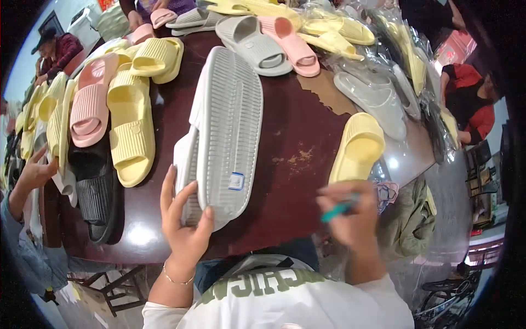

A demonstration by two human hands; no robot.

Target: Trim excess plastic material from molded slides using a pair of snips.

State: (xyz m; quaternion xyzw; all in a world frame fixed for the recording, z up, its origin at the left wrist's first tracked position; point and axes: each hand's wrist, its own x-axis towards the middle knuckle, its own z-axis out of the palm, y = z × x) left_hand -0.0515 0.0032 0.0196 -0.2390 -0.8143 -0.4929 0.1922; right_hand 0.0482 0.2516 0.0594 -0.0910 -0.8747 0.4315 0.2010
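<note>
A pair of light grey slippers, pressed together, stands tilted at the middle of the table; one ribbed sole (pixel 227 118) faces me. Near its heel sits a small white label with a blue border (pixel 236 181). My left hand (pixel 186 211) grips the pair at the heel end, thumb on one side and fingers on the other. My right hand (pixel 353 214), smeared by motion, is closed round a slim teal pen-like tool (pixel 338 209). Just beyond that hand lies a single yellow slipper (pixel 359 145), its near end hidden by the fingers.
Yellow, pink and black slippers (pixel 96 197) line the left side of the dark red table (pixel 285 208). A grey pair (pixel 255 46) and bagged slippers (pixel 372 90) fill the far side. A torn cardboard piece (pixel 326 90) lies there. At left a co-worker's hand (pixel 37 171) touches slippers.
</note>
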